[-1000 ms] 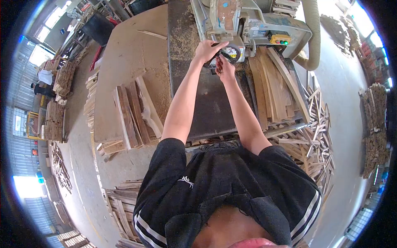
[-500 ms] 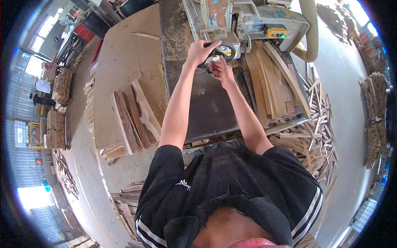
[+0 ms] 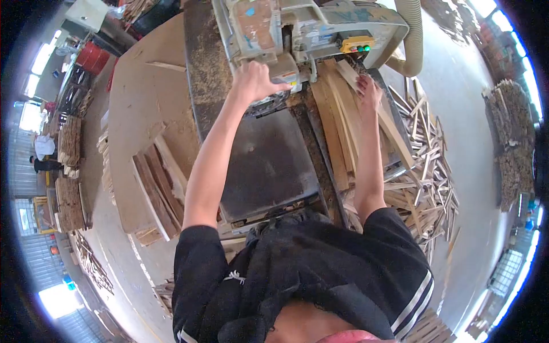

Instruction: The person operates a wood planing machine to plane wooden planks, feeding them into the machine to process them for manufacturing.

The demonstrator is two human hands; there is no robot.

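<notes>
My left hand (image 3: 253,82) is at the front of the machine (image 3: 320,35), thumb stretched to the right and the other fingers bent over its lower edge; whether it grips anything is hidden. My right hand (image 3: 369,90) is at the upper end of a pale wooden strip (image 3: 394,137), its fingers bent over the wood. Beside that strip, several boards (image 3: 333,123) lie on the right part of the machine table. The dark metal plate (image 3: 269,166) lies between my forearms.
A brown table (image 3: 143,86) with boards (image 3: 157,180) stands on the left. Offcuts (image 3: 434,166) are heaped on the floor to the right. A ribbed hose (image 3: 409,34) hangs beside the machine. A person (image 3: 44,147) is far off on the left.
My right hand has moved right, from the dark round part to the wooden strip. My left hand has let go of that part, which no longer shows clearly. The view has shifted.
</notes>
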